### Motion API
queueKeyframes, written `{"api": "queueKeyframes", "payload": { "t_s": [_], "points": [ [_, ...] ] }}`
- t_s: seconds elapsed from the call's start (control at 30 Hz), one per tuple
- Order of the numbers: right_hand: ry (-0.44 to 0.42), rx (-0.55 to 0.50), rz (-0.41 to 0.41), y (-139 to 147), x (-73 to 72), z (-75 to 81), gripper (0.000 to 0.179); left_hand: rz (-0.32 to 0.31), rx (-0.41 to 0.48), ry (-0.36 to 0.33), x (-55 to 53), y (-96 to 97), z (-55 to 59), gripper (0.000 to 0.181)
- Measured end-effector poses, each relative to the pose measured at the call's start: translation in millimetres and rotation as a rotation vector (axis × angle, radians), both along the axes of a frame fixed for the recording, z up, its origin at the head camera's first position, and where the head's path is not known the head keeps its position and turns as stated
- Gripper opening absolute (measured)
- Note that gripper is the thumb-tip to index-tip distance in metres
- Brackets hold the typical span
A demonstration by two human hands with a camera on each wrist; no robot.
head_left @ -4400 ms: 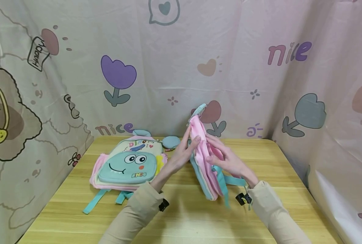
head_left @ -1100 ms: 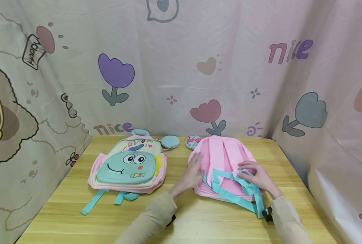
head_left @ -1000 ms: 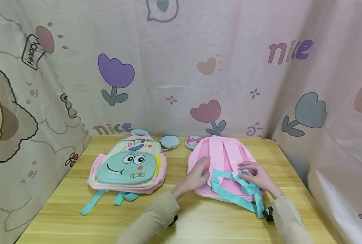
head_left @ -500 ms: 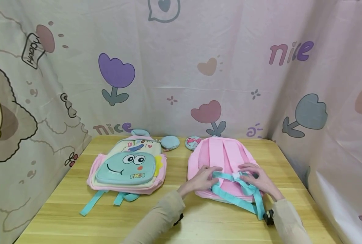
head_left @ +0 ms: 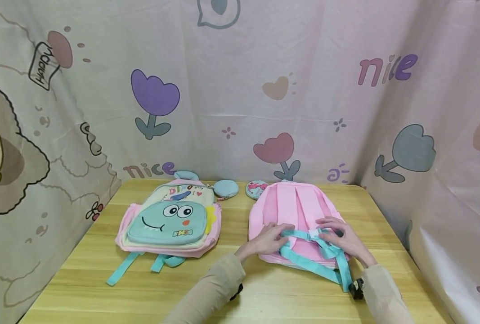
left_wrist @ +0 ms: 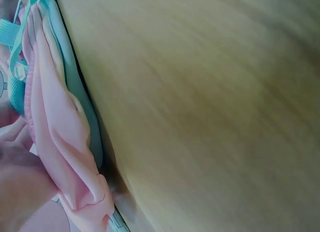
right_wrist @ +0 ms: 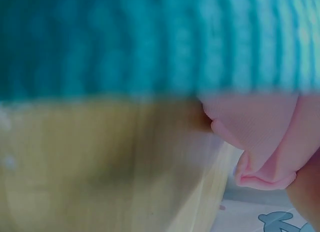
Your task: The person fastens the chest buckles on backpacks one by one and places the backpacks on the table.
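A pink backpack (head_left: 260, 220) lies on the table with its back panel and shoulder straps up. My left hand (head_left: 266, 238) is at its lower left, thumb and fingers pinching a teal strap (head_left: 298, 234). My right hand (head_left: 345, 236) holds the teal webbing on the lower right, beside a small white piece (head_left: 313, 233). In the left wrist view, the pink side (left_wrist: 60, 132) of the backpack stands along the table, with the left hand (left_wrist: 22, 177) against it. Blurred teal webbing (right_wrist: 160, 42) fills the top of the right wrist view.
Left of the hands lies a second backpack (head_left: 167, 222) with a cartoon dinosaur face, its teal straps toward the front. A round blue pouch (head_left: 226, 189) and a round patterned pouch (head_left: 256, 189) lie between the bags on the wooden table (head_left: 142, 297). A printed curtain (head_left: 223, 81) encloses the back and sides.
The pink backpack, earlier held upright on edge, now lies flat. My left hand has moved from its left side down to the teal strap; the right hand has stayed nearly still this past second.
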State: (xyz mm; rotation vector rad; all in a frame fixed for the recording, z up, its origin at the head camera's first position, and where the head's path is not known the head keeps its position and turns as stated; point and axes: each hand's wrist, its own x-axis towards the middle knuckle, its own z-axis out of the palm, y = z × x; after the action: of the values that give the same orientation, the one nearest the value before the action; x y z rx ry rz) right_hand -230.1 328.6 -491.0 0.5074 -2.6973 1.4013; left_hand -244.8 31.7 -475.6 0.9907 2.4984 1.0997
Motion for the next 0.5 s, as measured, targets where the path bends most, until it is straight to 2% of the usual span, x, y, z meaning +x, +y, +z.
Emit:
{"api": "queueKeyframes", "payload": {
  "t_s": [0.17,0.3,0.4,0.5],
  "points": [
    [-0.016,0.002,-0.011,-0.8,1.2,0.7,0.029,-0.015,0.008,-0.018,-2.1,-0.4,-1.6,0.042],
    [-0.022,-0.009,-0.007,-0.7,1.2,0.4,0.029,-0.028,0.053,-0.031,-5.2,-0.8,-3.7,0.043],
    [-0.020,-0.019,-0.004,-0.5,0.9,-0.3,0.029,-0.008,0.098,-0.086,-7.4,-0.8,-5.2,0.042],
    [-0.001,-0.024,0.008,-0.6,1.1,-1.5,0.027,0.019,0.150,-0.178,-8.6,-0.3,-6.1,0.041]
  ]
}}
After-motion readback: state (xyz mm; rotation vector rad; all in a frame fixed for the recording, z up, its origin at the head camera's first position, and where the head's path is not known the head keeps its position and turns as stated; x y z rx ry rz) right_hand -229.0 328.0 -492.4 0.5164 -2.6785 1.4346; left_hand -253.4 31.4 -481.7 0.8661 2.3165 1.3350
